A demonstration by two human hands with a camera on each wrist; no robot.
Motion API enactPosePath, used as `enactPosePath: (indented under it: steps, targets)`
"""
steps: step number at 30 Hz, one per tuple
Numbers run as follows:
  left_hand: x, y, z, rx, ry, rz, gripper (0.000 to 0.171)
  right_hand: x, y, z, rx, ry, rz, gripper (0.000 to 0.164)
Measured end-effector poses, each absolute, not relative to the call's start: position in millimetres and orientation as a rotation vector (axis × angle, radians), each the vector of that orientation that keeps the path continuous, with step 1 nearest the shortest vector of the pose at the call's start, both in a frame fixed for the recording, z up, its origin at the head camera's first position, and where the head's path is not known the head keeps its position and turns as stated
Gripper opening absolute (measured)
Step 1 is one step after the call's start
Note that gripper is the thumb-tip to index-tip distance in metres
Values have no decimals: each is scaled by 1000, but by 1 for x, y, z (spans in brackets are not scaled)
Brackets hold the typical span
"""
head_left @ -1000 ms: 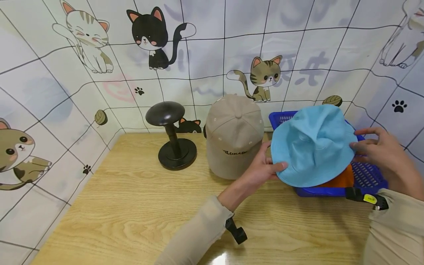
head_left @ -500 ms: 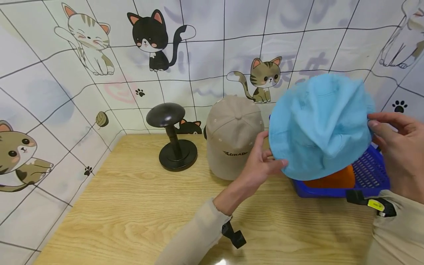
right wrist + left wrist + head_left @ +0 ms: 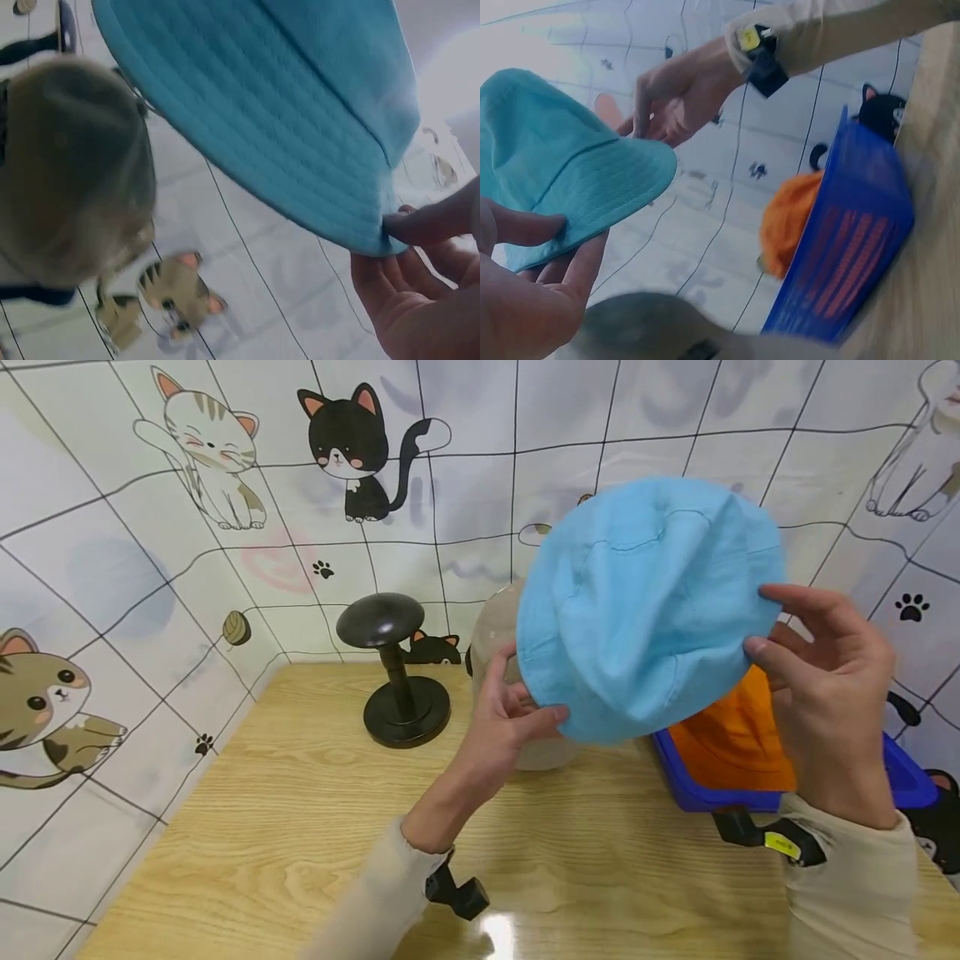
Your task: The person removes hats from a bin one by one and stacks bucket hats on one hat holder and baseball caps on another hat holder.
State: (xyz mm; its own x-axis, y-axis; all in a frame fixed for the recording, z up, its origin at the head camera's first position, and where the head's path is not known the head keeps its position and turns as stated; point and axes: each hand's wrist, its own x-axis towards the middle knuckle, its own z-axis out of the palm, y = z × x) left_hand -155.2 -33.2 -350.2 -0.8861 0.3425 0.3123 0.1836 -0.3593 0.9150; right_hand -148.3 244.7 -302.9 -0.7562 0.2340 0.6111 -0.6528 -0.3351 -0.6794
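Note:
A light blue bucket hat (image 3: 645, 610) is held up above the table, its crown creased. My left hand (image 3: 498, 727) pinches the brim on the left, thumb on top and fingers beneath, as the left wrist view also shows. On the opposite side my right hand (image 3: 832, 685) pinches the brim between thumb and fingers; the right wrist view shows the stitched brim (image 3: 262, 135) from close by. Behind the hat, mostly covered by it in the head view, stands a beige cap (image 3: 491, 618). To its left a black hat stand (image 3: 393, 668) with a rounded top bears nothing.
A blue plastic basket (image 3: 686, 789) stands on the right of the wooden table (image 3: 300, 843), partly behind my right arm. An orange cloth hat (image 3: 738, 735) lies in it. A wall covering with cartoon cats (image 3: 348, 452) closes off the back and sides.
Both hands have lifted the blue bucket hat up from over the basket and carried it left, in front of the beige cap. More of the orange hat now shows.

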Motion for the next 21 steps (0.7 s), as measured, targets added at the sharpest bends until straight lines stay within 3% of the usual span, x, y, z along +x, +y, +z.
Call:
enactPosePath:
  steps: [7,17,21]
  targets:
    - [-158,-86,-348,709,1792,2456,77,-154,197,-308,550,-1449,2050,33]
    - [-174,-150,-343,618,1884,2577,80,-168,129,-311,741,-1665,2078,73]
    - [-185,-174,-340,554,1943,2676,84,-181,98,-317,751,-1690,2057,70]
